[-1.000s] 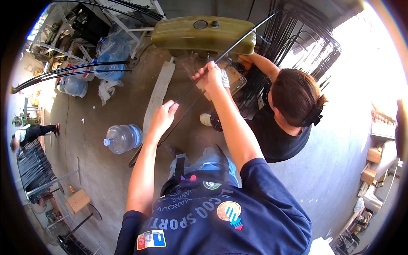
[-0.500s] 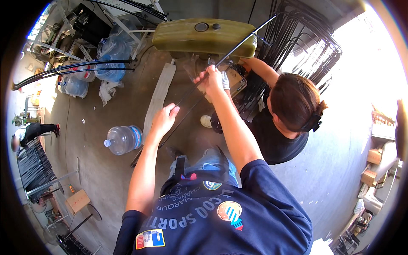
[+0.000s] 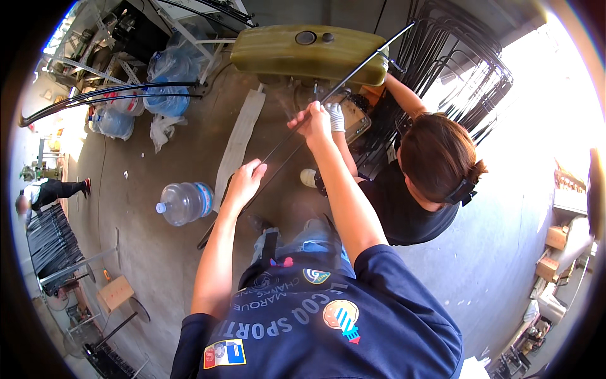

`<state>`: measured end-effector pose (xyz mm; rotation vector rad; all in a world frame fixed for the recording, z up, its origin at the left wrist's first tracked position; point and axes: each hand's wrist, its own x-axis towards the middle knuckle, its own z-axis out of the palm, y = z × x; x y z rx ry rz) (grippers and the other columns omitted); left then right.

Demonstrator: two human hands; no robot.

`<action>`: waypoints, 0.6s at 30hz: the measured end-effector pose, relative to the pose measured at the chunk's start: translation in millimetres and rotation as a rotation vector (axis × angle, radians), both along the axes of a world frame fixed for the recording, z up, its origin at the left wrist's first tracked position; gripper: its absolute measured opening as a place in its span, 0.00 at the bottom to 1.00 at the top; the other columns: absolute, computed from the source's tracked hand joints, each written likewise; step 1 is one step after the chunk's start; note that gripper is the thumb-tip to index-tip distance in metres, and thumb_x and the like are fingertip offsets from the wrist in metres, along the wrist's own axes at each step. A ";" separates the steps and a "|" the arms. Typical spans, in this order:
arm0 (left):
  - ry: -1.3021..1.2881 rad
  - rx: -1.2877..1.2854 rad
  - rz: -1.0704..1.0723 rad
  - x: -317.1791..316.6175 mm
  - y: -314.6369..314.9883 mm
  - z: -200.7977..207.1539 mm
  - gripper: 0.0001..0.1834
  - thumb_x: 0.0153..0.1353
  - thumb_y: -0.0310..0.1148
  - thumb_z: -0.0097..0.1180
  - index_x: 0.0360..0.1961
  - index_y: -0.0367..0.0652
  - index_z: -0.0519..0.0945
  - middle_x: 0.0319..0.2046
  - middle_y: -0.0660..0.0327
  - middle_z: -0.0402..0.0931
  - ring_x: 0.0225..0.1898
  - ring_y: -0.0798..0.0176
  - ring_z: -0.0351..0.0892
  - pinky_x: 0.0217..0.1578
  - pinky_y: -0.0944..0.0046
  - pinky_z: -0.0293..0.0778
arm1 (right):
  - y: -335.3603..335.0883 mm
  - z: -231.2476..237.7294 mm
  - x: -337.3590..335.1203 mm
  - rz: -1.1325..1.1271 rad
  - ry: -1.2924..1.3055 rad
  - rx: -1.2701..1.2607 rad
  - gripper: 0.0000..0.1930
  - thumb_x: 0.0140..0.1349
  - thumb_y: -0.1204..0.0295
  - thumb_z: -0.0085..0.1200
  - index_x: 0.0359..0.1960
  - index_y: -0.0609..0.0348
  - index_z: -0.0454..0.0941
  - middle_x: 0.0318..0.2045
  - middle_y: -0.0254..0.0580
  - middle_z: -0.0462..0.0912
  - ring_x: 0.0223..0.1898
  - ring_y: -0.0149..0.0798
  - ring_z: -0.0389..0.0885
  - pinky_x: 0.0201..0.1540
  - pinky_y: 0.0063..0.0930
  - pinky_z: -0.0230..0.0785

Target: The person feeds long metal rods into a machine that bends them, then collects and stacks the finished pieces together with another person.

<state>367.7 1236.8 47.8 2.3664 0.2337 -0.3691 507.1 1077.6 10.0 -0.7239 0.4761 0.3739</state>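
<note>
A long thin black metal rod (image 3: 361,67) slants across the middle, from near the bundled frames at upper right down to my hands. My right hand (image 3: 313,124) grips it partway along, fingers curled round it. Nearer to me, my left hand (image 3: 245,183) is closed on the rod's lower part, thumb along the top. A second thin black length runs just beside the left hand towards the floor; whether it belongs to the same piece, I cannot tell. The rod's upper part passes in front of an olive-green oblong machine housing (image 3: 265,58).
A co-worker (image 3: 421,199) in black crouches close on my right, a gloved hand (image 3: 336,117) beside a tray (image 3: 362,129). A large water bottle (image 3: 183,203) lies left, near a pale flat strip (image 3: 242,129). Bent black frames (image 3: 464,60) stand upper right; bagged bottles (image 3: 165,101) upper left.
My hands keep the same grip on the rod, with only a slight shift. The co-worker's gloved hand shows more beside my right hand. The view has moved a little.
</note>
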 end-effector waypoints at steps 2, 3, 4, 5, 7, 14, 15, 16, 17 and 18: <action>0.012 -0.008 -0.004 0.8 -1.8 2.6 0.20 0.59 0.45 0.43 0.36 0.35 0.72 0.28 0.45 0.74 0.35 0.41 0.72 0.34 0.56 0.68 | -1.4 0.6 -0.5 -0.001 -0.006 -0.002 0.13 0.64 0.64 0.34 0.23 0.57 0.59 0.14 0.40 0.65 0.13 0.39 0.69 0.21 0.39 0.74; 0.017 -0.011 -0.007 0.8 -2.9 4.0 0.21 0.59 0.46 0.43 0.36 0.35 0.72 0.28 0.45 0.74 0.35 0.40 0.72 0.34 0.56 0.68 | -2.2 0.8 -0.8 -0.001 -0.010 -0.003 0.13 0.64 0.64 0.34 0.23 0.57 0.60 0.14 0.40 0.66 0.13 0.39 0.70 0.21 0.39 0.74; 0.007 -0.014 -0.007 -0.4 -2.8 3.3 0.20 0.59 0.45 0.43 0.35 0.35 0.72 0.27 0.45 0.73 0.35 0.41 0.72 0.34 0.56 0.68 | -2.3 0.9 -1.5 -0.002 -0.009 -0.003 0.13 0.64 0.64 0.34 0.23 0.57 0.60 0.14 0.39 0.66 0.13 0.39 0.70 0.21 0.39 0.74; -0.003 -0.017 -0.008 -1.8 -2.5 2.0 0.20 0.59 0.45 0.43 0.35 0.35 0.72 0.27 0.45 0.73 0.34 0.41 0.72 0.33 0.56 0.68 | -2.5 1.0 -2.5 -0.002 -0.007 -0.004 0.13 0.64 0.64 0.34 0.23 0.57 0.60 0.14 0.39 0.66 0.13 0.39 0.70 0.21 0.39 0.74; -0.012 -0.024 -0.006 -2.8 -2.6 2.0 0.20 0.59 0.45 0.43 0.33 0.35 0.71 0.26 0.46 0.73 0.33 0.41 0.71 0.32 0.56 0.67 | -2.5 2.0 -3.0 0.002 -0.006 -0.003 0.13 0.64 0.64 0.34 0.24 0.57 0.60 0.14 0.39 0.66 0.13 0.39 0.70 0.21 0.39 0.74; -0.074 0.003 -0.045 8.5 -15.9 18.7 0.19 0.59 0.45 0.43 0.29 0.36 0.70 0.23 0.46 0.71 0.31 0.40 0.69 0.29 0.53 0.66 | -12.3 4.1 7.8 -0.053 -0.015 0.114 0.13 0.64 0.64 0.33 0.23 0.56 0.60 0.13 0.39 0.65 0.13 0.41 0.69 0.20 0.39 0.73; -0.102 0.005 -0.069 14.9 -19.1 19.7 0.19 0.59 0.45 0.44 0.29 0.36 0.69 0.23 0.46 0.70 0.31 0.39 0.69 0.29 0.53 0.66 | -17.6 6.6 12.9 -0.071 -0.011 0.141 0.13 0.64 0.64 0.32 0.23 0.56 0.60 0.13 0.40 0.64 0.13 0.41 0.69 0.20 0.39 0.72; -0.080 -0.012 -0.081 16.7 -21.1 17.8 0.18 0.59 0.43 0.44 0.29 0.36 0.70 0.24 0.44 0.70 0.31 0.39 0.68 0.29 0.53 0.65 | -21.3 8.6 14.2 -0.052 -0.002 0.119 0.14 0.64 0.63 0.32 0.23 0.56 0.60 0.13 0.39 0.64 0.13 0.41 0.68 0.20 0.40 0.73; -0.083 -0.020 -0.063 14.4 -21.1 14.9 0.17 0.59 0.43 0.44 0.30 0.36 0.70 0.23 0.45 0.70 0.31 0.39 0.69 0.29 0.53 0.66 | -21.3 9.5 13.0 -0.039 0.000 0.095 0.14 0.64 0.63 0.33 0.23 0.56 0.60 0.13 0.40 0.64 0.13 0.41 0.69 0.20 0.40 0.73; -0.084 -0.028 -0.052 11.0 -20.4 11.6 0.17 0.59 0.43 0.44 0.30 0.36 0.70 0.23 0.45 0.70 0.30 0.39 0.69 0.29 0.54 0.66 | -20.8 7.9 10.2 -0.033 0.005 0.071 0.14 0.64 0.63 0.33 0.23 0.56 0.60 0.13 0.40 0.64 0.13 0.41 0.69 0.20 0.41 0.73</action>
